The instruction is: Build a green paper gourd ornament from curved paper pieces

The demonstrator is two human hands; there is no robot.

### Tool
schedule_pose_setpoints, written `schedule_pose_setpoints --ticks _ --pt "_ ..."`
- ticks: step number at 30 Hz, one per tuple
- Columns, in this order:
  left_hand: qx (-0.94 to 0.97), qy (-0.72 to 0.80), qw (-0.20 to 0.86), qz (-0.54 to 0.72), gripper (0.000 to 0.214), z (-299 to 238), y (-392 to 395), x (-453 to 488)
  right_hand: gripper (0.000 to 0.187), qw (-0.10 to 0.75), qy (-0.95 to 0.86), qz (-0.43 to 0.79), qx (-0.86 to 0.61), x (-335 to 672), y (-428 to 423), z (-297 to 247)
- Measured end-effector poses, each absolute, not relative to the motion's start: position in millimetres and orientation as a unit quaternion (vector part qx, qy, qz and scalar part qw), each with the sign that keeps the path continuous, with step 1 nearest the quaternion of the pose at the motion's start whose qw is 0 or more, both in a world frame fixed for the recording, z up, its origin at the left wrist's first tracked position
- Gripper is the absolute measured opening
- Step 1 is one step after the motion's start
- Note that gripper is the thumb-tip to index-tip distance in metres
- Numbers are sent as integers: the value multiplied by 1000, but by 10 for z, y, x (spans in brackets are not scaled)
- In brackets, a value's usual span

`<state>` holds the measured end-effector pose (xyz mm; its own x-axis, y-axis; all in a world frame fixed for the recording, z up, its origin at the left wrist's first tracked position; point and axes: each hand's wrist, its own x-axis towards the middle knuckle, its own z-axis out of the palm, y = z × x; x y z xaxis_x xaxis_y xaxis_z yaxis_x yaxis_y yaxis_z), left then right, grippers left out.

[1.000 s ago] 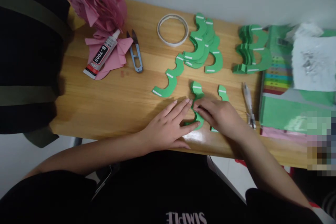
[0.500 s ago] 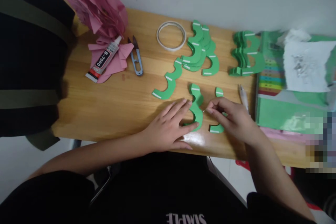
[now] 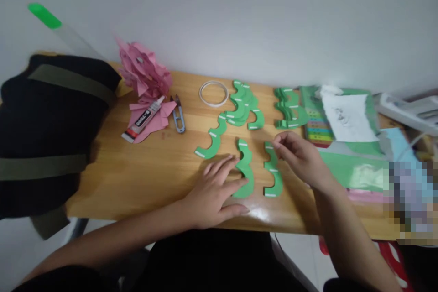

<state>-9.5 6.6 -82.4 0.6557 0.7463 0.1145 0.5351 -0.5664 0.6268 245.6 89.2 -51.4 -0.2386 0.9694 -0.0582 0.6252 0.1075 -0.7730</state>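
My left hand [image 3: 215,191] lies with fingers spread, its fingertips resting on a green wavy cutout [image 3: 243,173]. Thumb and index finger of my right hand [image 3: 296,155] are pinched together; anything between them is too small to make out. Just left of those fingertips is another green cutout [image 3: 273,178] with white strips across it. A single striped green cutout [image 3: 209,141] lies farther left. Behind it are overlapping green cutouts [image 3: 241,105], and to their right a stack of similar ones [image 3: 290,112].
A roll of narrow tape [image 3: 201,96], blue thread snips [image 3: 179,121] and a glue tube [image 3: 143,121] on pink sheets [image 3: 164,121] lie toward the back. A black bag [image 3: 51,132] stands left. Crumpled white paper [image 3: 352,118] sits on a green folder [image 3: 342,159] at right.
The view has tilted upward, showing more wall. My right hand has moved from beside the left-hand cutout toward the top of the right one. My left hand stays on its cutout.
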Motion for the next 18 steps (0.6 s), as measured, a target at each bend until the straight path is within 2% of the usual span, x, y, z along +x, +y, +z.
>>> schedule_pose_setpoints --ticks 2,4,7,10,12,16,18 --pt "863 379 272 194 48 -806 72 -100 14 254 -658 277 -652 2789 1058 -362" --pt "860 391 256 204 38 -790 89 -99 13 205 -585 190 -761 3171 1239 -186" --pt "859 398 230 224 29 -776 125 -85 15 170 -541 133 -813 3647 1482 11" --pt "854 414 210 237 28 -779 148 -76 17 122 -526 120 -833 3897 1667 29" --pt "848 427 201 239 28 -788 150 -79 11 88 -523 130 -838 3970 1753 -30" --pt "847 438 187 235 30 -799 145 -107 31 48 -518 143 -842 4034 1836 -139" --pt "848 441 178 236 30 -803 145 -122 31 46 -516 134 -845 4049 1844 -146"
